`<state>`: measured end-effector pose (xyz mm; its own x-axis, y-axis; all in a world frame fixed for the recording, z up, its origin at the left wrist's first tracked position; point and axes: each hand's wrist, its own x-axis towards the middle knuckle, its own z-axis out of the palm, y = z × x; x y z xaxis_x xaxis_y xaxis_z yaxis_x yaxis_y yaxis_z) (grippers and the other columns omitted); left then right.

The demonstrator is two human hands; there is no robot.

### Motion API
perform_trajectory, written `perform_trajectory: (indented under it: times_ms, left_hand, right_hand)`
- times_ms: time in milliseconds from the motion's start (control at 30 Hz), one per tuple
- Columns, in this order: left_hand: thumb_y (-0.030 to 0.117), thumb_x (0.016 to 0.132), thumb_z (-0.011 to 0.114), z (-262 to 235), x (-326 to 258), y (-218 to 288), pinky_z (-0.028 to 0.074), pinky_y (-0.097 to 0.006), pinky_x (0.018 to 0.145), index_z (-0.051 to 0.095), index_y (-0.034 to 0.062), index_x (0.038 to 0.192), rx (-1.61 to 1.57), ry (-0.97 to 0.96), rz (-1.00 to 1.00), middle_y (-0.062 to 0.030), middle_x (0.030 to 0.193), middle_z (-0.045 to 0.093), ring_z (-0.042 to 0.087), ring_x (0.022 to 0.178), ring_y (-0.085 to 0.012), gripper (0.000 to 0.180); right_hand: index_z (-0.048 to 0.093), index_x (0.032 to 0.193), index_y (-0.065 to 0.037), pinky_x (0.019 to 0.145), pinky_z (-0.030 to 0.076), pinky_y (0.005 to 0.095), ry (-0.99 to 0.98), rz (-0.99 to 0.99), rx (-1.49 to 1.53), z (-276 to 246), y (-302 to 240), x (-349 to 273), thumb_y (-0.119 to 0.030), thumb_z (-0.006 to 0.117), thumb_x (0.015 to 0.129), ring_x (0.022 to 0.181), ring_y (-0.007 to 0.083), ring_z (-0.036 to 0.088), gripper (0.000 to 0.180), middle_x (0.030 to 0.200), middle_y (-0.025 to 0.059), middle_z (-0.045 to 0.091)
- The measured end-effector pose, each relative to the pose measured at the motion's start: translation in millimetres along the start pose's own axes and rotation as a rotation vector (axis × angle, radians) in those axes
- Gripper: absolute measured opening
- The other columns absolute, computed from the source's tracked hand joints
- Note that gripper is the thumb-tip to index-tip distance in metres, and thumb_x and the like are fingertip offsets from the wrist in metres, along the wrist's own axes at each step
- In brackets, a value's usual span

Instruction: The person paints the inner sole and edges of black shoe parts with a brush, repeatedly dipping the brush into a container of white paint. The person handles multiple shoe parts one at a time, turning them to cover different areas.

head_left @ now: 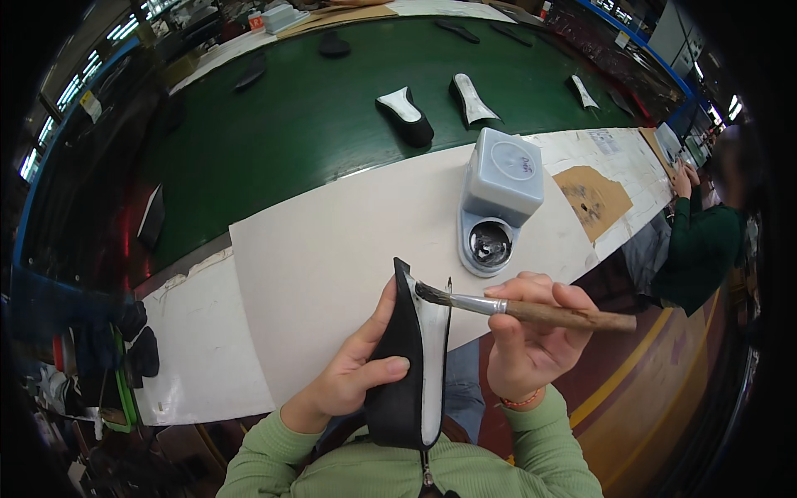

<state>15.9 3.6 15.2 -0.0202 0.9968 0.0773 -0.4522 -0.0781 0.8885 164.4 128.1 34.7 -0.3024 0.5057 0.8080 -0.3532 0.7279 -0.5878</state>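
Most fingers hidden behind it, the left hand (349,371) clasps a black, white-faced, wedge-shaped shoe sole (395,397) before the green-clad torso (498,465); the right hand (535,344), palm up, pinches a brown wooden-handled brush (544,314), bristles against the sole's upper end.

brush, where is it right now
In the head view, the brush is right of centre, held in the right hand, its bristles by the upper end of the black wedge in the left hand.

Shoe soles (412,126) on a conveyor (290,108) indicate a factory.
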Motion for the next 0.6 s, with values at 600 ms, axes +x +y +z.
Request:
perform_trajectory:
  times_ms: [600]
  left_hand:
    - [0.009,0.071,0.053,3.2,-13.8,4.5,0.015,-0.037,0.11,-0.001,0.014,0.145,0.01,0.012,-0.031,-0.0164,0.147,0.019,0.02,0.136,-0.0276,0.091]
  right_hand:
    - [0.03,0.124,-0.002,0.065,0.041,0.0274,0.019,0.167,0.24,-3.5,-20.2,-1.8,-0.002,0.067,0.077,0.068,0.0142,0.05,0.06,0.081,0.017,0.062]
